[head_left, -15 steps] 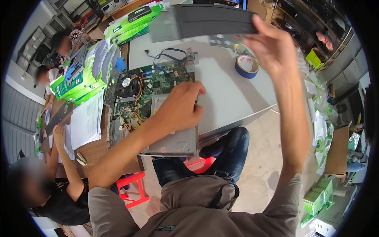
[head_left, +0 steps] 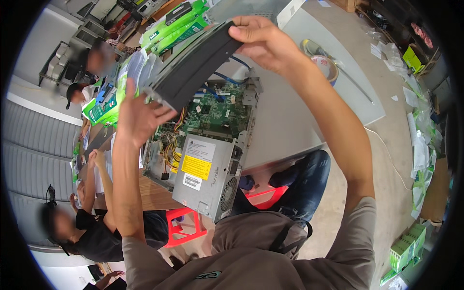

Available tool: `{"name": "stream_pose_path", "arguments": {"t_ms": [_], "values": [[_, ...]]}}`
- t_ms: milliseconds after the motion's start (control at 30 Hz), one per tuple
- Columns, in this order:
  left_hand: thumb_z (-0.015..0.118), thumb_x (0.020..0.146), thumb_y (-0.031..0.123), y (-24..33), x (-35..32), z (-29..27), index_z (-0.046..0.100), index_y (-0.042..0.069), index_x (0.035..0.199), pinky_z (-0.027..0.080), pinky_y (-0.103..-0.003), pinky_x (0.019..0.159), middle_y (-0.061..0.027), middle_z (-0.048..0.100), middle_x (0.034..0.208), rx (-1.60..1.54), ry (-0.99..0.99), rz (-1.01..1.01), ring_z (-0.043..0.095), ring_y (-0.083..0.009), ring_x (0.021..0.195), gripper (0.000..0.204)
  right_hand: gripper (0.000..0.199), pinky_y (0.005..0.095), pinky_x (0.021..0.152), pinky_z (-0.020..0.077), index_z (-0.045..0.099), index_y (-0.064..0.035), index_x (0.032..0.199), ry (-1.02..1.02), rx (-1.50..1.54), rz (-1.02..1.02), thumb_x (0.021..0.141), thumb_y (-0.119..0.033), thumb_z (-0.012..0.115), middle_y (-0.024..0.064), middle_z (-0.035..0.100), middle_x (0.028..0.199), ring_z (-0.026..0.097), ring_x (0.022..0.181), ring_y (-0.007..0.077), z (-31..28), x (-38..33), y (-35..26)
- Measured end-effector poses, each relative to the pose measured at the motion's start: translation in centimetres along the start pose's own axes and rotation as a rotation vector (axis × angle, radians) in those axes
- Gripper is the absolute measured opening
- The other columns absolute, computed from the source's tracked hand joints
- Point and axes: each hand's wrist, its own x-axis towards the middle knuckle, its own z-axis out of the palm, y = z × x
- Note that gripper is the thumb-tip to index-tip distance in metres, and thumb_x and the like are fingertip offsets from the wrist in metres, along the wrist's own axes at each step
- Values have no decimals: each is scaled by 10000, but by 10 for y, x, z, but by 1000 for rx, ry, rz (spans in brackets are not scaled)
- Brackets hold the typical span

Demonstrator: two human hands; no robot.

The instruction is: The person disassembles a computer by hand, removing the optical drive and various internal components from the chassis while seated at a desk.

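A black-fronted computer case cover (head_left: 198, 63) is tilted in the air above an opened desktop computer. My right hand (head_left: 270, 46) grips its upper right end, thumb on the black face. At the lower left end, my left hand (head_left: 140, 116) has its fingers against the edge and its thumb apart on the other side. Below lies the computer's green motherboard (head_left: 210, 113), partly hidden by the cover. The silver power supply (head_left: 200, 171), with white and yellow labels, sits at the near end of the case, bundled wires (head_left: 169, 154) beside it.
On the white table (head_left: 285, 116) to the right lie a tape roll (head_left: 331, 70) and a long thin metal rod (head_left: 357, 87). Green packages (head_left: 181, 34) and papers are stacked at the left. A co-worker (head_left: 101, 227) sits at the left beside a red stool (head_left: 186, 227).
The cover has swung left and down, now tilted over the computer. My left hand has left the power supply and come up to the cover's left end. The whole view has shifted.
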Motion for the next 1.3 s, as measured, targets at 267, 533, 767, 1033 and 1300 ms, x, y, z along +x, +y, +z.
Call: {"name": "stream_pose_path", "arguments": {"t_ms": [267,533,767,1033,1300], "values": [[538,983,319,-13,9,6,498,-36,1329,612,-375,855,-208,622,1249,-231,-248,-204,689,-289,1018,497,550,370,1070,406,527,-5,1300,-202,-127,21,854,-229,759,129,552,1354,552,1210,207,-31,25,9],[526,984,260,-42,-12,0,485,-16,1278,637,-379,767,-189,619,1215,-156,-179,-63,685,-291,1004,405,671,312,934,483,533,-32,1334,-165,-591,27,794,-309,819,166,567,1273,596,1118,210,-45,5,9],[526,992,294,-66,-21,10,484,8,1293,619,-372,765,-157,626,1213,-74,-128,-138,681,-256,1001,417,796,254,807,483,466,30,1318,-338,-521,317,659,-87,898,66,570,955,591,902,147,-61,-4,-5],[553,984,404,-62,-20,11,520,22,1269,575,-292,691,-105,656,1151,188,-108,-128,686,-172,927,478,794,241,745,466,463,58,1312,-362,-578,216,667,-104,896,82,584,950,584,868,160,-64,-8,-9],[560,979,412,-63,-15,-4,534,6,1261,584,-318,773,-115,664,1141,336,-4,-36,688,-188,963,495,784,244,751,471,461,81,1301,-355,-584,183,669,-99,888,91,589,953,594,876,164,-52,-12,-17]]}}
